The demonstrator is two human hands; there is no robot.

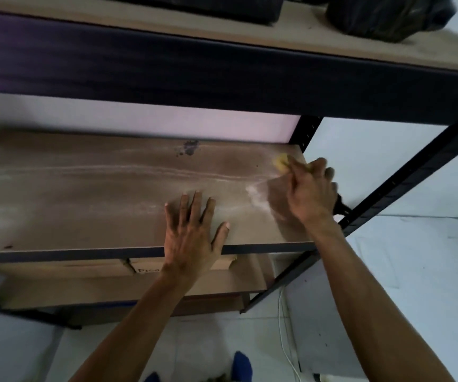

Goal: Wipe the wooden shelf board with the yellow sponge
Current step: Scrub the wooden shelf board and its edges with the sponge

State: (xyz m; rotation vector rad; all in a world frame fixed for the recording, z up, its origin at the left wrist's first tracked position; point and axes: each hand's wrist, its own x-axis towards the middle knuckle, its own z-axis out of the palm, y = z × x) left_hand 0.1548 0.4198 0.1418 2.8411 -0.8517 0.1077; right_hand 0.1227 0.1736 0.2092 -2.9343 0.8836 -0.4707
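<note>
Here the left hand (pixel 194 230) lies flat, fingers spread, on the wooden shelf board (pixel 84 194), a stiff matte slab streaked with pale dust. Just beyond it sits a dark stain (pixel 188 150). Further right, the right hand (pixel 310 188) grips the yellow sponge (pixel 280 162) against the board. Soft and light, the sponge likely squashes easily and is best held across its back.

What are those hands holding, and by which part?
The right hand grips the yellow sponge over its right side; left hand lies flat, empty.
</note>
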